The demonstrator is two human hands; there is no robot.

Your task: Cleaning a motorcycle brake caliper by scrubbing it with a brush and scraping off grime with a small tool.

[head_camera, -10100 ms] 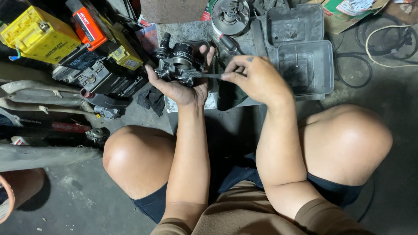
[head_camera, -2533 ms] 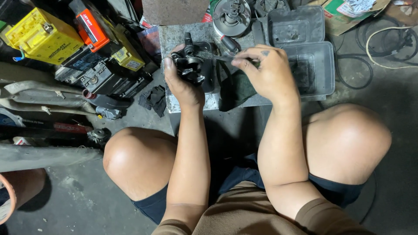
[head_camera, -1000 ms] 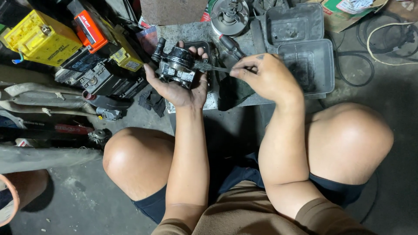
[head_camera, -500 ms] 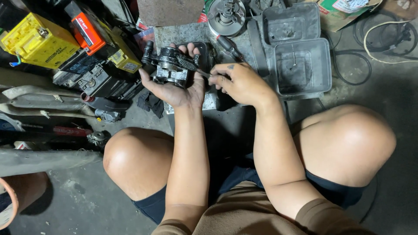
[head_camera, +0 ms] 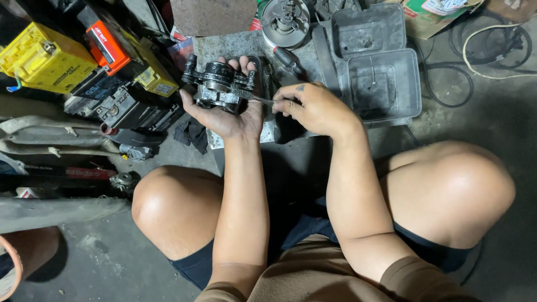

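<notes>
We sit low on a stained concrete workshop floor (head_camera: 492, 128), knees apart, with parts and clutter crowding the far side

Our left hand (head_camera: 232, 114) cups a dark metal brake caliper (head_camera: 219, 88), palm up, fingers curled round its far edge, so that grip is closed on the part and holds it just above a pale slab (head_camera: 240, 45) on the floor. Our right hand (head_camera: 314, 107) pinches a thin metal tool (head_camera: 260, 99), its tip reaching into the side of the caliper; that grip is narrow and tight around the shaft

As we judge it, the slim tool could slip off the caliper and jab the left palm just beneath, since the part rests on bare skin with nothing bracing it. A greasy hold could also let the caliper roll out of the hand, and a small piece worked loose could drop into the dark gap between our knees

Just beyond the right hand lies a grey plastic tray (head_camera: 411, 89); it looks grimy and nearly bare, with one thin pin-like piece in it. Touching its far edge, a second grey tray (head_camera: 342, 28) holds what seems a small dark part, too dim for us to name. A round metal drum (head_camera: 286, 19) sits beside it. To the left stand a yellow battery (head_camera: 42, 56) and a stack of other batteries (head_camera: 120, 67), with black cables (head_camera: 481, 39) coiled at the far right
</notes>
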